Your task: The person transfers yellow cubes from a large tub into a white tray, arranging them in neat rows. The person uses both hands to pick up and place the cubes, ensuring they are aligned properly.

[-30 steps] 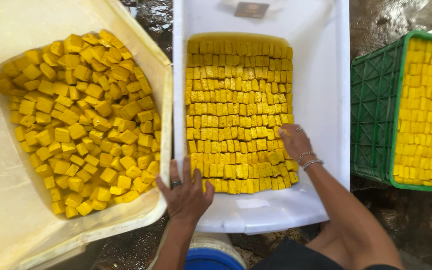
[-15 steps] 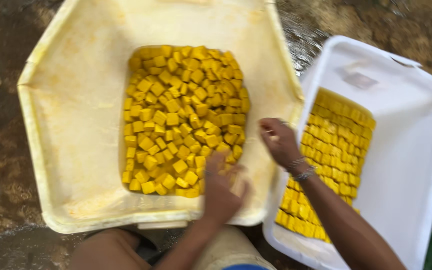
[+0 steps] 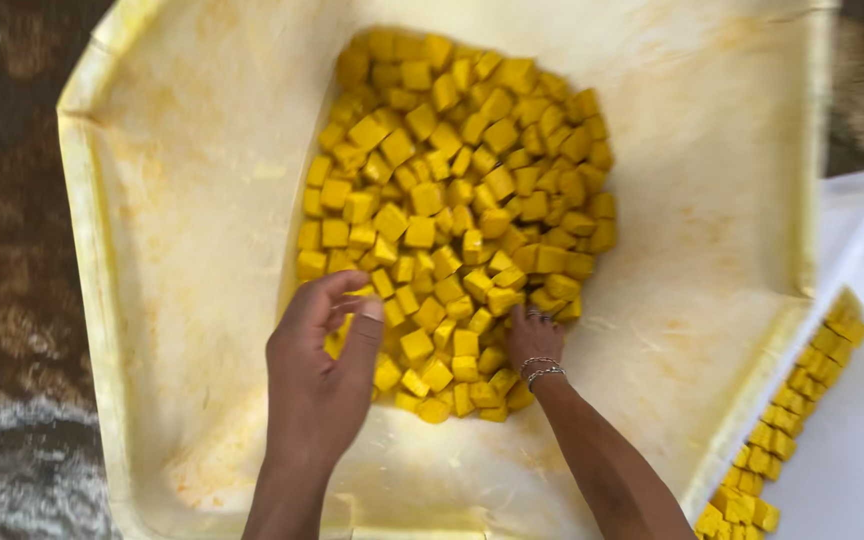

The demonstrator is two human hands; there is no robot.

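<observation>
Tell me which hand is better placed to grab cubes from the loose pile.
Probably the right hand: it already rests palm-down on the yellow cubes at the pile's near edge. The left hand hovers curled at the left edge of the pile in the cream tub, seemingly not gripping any.

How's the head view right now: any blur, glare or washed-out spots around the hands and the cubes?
Head view: light is soft and even, with no hard glare; the yellow cubes read sharp, the left hand is slightly motion-blurred, the right hand is clearer; the white tub at right is nearly washed out; the stained tub shows only faint shadows.
</observation>
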